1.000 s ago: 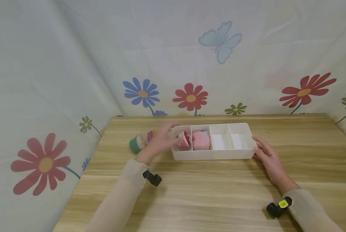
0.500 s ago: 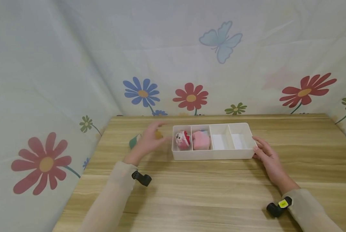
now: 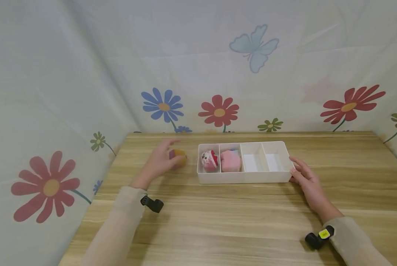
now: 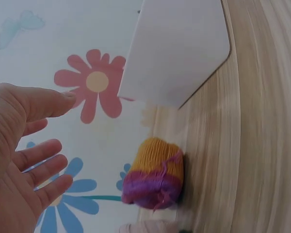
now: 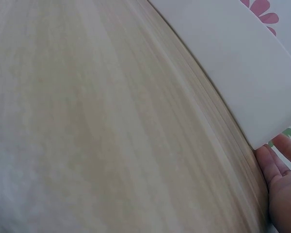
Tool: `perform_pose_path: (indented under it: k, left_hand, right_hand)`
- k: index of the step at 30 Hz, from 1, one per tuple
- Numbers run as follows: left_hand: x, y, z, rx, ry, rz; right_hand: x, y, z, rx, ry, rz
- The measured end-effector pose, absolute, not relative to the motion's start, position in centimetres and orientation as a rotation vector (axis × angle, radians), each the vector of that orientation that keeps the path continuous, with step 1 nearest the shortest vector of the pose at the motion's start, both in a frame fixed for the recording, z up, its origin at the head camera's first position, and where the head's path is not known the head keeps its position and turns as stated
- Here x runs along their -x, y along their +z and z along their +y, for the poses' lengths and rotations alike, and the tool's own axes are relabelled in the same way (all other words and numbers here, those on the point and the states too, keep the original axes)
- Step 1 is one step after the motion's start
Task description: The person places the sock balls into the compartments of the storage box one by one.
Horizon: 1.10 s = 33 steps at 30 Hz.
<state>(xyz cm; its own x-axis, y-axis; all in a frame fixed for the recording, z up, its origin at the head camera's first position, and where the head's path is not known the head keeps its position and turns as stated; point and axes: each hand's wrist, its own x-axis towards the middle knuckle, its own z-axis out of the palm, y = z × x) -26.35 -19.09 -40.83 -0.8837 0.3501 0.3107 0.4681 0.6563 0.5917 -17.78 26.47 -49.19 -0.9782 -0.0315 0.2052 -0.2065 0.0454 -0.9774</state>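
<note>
Seemingly reaching for mustard-and-purple ribbed fabric bundle (image 4: 153,174), just left of centre in head view. Left hand (image 3: 156,160): fingers spread, holding nothing. Right hand (image 3: 309,184): touches right end of long white plastic four-compartment tray (image 3: 245,178); cannot tell whether gripping. Next move likely calls for closing left fingers round bundle.

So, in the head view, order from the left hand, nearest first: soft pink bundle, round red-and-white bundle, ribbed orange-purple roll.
1. Ribbed roll, beside the left hand.
2. Round bundle, leftmost in the white tray.
3. Pink bundle, next compartment right.
</note>
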Motion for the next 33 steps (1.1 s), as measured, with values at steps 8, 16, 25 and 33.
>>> perform_pose_path:
  k: [8, 16, 25, 33]
  left_hand:
    - [26.4, -40.7, -21.0, 0.636, -1.069, -2.697]
    - [26.4, -40.9, -22.3, 0.656, -1.087, -2.696]
    - [26.6, -41.9, -23.8, 0.641, -1.066, -2.74]
    - [26.9, -43.1, -24.9, 0.611, -1.049, -2.776]
  right_hand:
    - [17.9, -49.4, 26.5, -0.242, 2.084, -2.157]
    - [17.9, -49.4, 26.5, -0.239, 2.073, -2.156]
    - [17.8, -49.1, 26.4, -0.229, 2.098, -2.149]
    - [17.7, -49.3, 26.5, -0.224, 2.091, -2.154]
